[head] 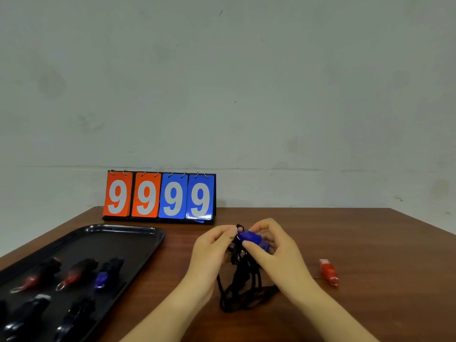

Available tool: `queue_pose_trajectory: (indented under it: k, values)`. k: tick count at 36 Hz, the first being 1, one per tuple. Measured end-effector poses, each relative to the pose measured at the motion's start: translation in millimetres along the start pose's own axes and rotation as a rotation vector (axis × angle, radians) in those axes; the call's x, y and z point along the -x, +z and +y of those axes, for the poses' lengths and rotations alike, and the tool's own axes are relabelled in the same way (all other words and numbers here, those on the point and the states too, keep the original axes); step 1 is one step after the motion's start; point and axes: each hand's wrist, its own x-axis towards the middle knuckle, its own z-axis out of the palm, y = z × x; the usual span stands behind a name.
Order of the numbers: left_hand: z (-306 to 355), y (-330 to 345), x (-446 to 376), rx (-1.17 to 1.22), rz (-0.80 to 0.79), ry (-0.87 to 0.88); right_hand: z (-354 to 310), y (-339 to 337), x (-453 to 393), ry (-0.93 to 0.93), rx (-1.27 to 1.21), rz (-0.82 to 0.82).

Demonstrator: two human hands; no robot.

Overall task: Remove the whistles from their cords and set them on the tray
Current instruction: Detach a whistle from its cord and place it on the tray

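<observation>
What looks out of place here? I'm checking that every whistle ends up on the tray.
One red whistle lies alone on the table, right of the hands and far from the tray. No cord on it is visible.

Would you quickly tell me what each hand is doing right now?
Left hand: pinches the black cord at its ring.
Right hand: holds the blue whistle.

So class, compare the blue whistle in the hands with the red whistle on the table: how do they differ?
The blue whistle is pinched by the right hand, raised; the red whistle lies alone on the table. The blue one's black cord hangs beneath, the left hand at its ring; the red shows none. Both are off the tray.
</observation>
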Motion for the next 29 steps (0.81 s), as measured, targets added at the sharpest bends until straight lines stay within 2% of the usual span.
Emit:
queue_pose_trajectory:
  k: [6,10,14,21,29]
  values:
    - [2.0,1.7,2.8,0.094,-0.047,0.009,4.3,-0.3,-1.1,-0.033,-0.001,0.072]
    - [-0.9,4.6,5.2,0.058,-0.092,0.069,6.0,-0.6,-1.7,-0.032,0.014,0.122]
    - [-1.7,7.9,6.7,0.081,-0.057,0.069,5.4,-1.5,-1.7,-0.069,0.03,0.143]
    - [1.6,6.4,5.3,0.138,-0.041,0.034,3.2,2.7,-0.3,-0.122,0.077,0.028]
    - [-1.0,4.4,1.6,0.092,0.006,0.032,4.3,1.7,-1.6,-0.092,0.081,0.047]
